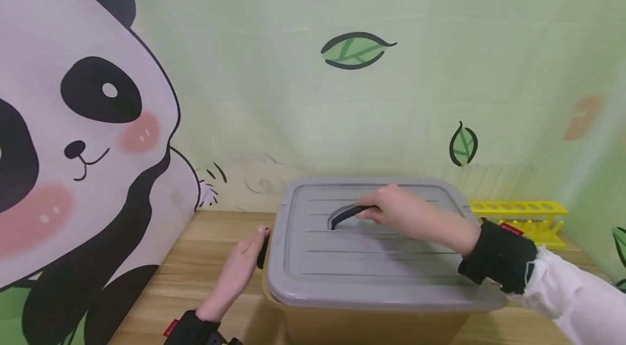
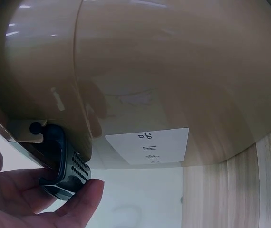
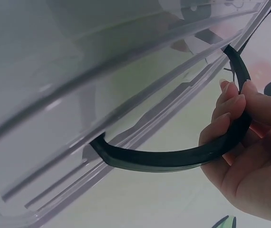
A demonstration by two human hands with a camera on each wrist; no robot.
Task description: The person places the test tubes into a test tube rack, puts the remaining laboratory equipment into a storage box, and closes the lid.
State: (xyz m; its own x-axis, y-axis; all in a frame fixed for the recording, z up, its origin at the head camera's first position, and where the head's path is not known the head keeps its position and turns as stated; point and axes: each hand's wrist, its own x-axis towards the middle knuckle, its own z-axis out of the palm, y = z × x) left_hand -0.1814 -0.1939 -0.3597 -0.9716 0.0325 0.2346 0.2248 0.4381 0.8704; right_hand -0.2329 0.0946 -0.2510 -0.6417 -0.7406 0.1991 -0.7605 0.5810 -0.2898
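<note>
A tan plastic storage box stands on the table, and its grey ribbed lid lies over the top. My right hand grips the black carry handle on the lid; the right wrist view shows the fingers curled round one end of the raised handle. At the box's left end, my left hand holds a black side latch. In the left wrist view the latch sits between thumb and fingers, swung out from the box wall. A white label with handwriting is stuck on that wall.
Behind the box on the right is a yellow test tube rack with clear tubes standing in it. A wood-grain table carries everything. The printed backdrop with a panda and leaves rises right behind.
</note>
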